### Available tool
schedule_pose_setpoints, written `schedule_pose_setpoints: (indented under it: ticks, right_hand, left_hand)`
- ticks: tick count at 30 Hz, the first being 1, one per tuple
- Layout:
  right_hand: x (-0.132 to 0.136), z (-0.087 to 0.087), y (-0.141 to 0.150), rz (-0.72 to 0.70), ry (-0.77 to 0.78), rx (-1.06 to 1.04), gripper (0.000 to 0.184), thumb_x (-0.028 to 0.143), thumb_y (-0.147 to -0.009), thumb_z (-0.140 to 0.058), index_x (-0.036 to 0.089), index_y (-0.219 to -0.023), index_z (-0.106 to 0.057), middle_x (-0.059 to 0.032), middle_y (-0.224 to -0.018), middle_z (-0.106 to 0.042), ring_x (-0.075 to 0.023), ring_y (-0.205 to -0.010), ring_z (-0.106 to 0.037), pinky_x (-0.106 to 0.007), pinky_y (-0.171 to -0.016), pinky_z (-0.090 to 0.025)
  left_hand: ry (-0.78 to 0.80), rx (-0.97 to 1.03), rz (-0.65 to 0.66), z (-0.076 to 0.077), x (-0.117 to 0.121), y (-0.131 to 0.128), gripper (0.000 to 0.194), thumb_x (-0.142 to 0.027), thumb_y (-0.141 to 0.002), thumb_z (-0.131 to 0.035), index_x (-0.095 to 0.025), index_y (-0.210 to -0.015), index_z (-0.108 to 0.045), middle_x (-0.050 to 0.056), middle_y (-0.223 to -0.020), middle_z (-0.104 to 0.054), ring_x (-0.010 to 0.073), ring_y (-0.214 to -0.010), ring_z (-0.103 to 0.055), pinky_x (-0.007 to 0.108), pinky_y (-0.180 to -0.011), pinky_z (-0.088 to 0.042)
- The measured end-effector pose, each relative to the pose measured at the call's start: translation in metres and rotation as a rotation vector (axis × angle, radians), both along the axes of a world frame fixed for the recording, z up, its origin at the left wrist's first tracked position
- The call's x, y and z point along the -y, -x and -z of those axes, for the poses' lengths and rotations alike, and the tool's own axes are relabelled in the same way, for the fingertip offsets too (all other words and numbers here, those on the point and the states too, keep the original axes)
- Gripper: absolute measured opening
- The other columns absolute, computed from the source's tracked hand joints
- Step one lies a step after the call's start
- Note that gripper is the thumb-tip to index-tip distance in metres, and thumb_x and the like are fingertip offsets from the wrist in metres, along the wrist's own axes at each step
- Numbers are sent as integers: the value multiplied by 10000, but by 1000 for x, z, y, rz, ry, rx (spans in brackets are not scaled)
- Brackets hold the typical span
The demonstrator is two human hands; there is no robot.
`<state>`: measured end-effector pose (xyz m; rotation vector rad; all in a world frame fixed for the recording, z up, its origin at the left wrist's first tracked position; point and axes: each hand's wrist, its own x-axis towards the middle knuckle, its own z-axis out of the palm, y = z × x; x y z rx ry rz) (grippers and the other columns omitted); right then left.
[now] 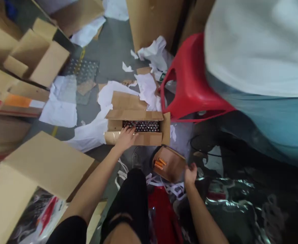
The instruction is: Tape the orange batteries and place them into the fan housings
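My left hand (125,138) rests over the near edge of an open cardboard box (149,139), fingers stretched out onto its contents. Inside lie rows of small dark, shiny pieces (147,126), too small to name. My right hand (190,173) is curled at the right edge of a smaller open cardboard box (175,164) and appears to grip it. Several orange cylinders (160,164), looking like batteries, lie at the left of that smaller box, which sits tilted in front of my legs.
A red plastic stool (192,84) stands beyond the boxes, with a person in a pale top (260,47) at the right. Torn white paper (90,134) litters the floor. Open cartons (47,159) stand at the left. Clear plastic wrapping (230,193) lies at the lower right.
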<state>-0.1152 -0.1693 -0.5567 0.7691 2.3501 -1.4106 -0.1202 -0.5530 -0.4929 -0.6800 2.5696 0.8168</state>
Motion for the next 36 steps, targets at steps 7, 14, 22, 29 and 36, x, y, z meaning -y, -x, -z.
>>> schedule_pose_setpoints:
  ticks: [7, 14, 22, 29, 36]
  right_hand:
    - [93, -67, 47, -839, 47, -458, 259, 200, -938, -583, 277, -1087, -780, -50, -1072, -808, -232, -1003, -761, -409, -944, -605]
    - [303, -33, 151, -1719, -331, 165, 209, 75, -842, -652, 103, -966, -819, -209, -1063, -809, -347, -1015, -771, -464, -949, -590]
    - [329, 11, 190, -1437, -135, -272, 453, 63, -929, -489, 122, -1330, -690, -115, -1280, -770, -270, -1202, -708, -433, -1112, -517]
    - [335, 45, 136, -1559, -269, -264, 538, 442, -1103, -418, 188, -1557, -553, -156, -1586, -584, -364, -1481, -504, -596, -1261, -329]
    - [306, 60, 111, -1409, -466, -244, 538, 543, -1093, -410, 209, -1395, -705, -198, -1296, -742, -405, -1258, -627, -648, -1143, -390]
  left_hand:
    - [13, 441, 264, 19, -31, -64, 438, -468, -1069, -411, -234, -1073, -781, 152, -987, -804, 344, -975, -775, 466, -876, -568]
    - [-209, 379, 213, 39, -3, -48, 383, -408, -1056, -454, -201, -929, -750, 93, -884, -779, 257, -857, -736, 368, -833, -556]
    - [-57, 49, -169, 72, 21, -36, 378, -367, -1002, -528, -228, -1310, -697, 96, -1468, -674, 319, -1430, -525, 540, -1234, -391]
    - [324, 85, -30, 38, -6, -56, 588, -386, -1023, -462, -122, -1545, -517, 199, -1703, -404, 402, -1559, -379, 712, -1305, -163]
    - [510, 137, -234, 31, 57, -77, 586, -397, -977, -527, -60, -1454, -576, 308, -1715, -301, 525, -1576, -284, 806, -1243, -140]
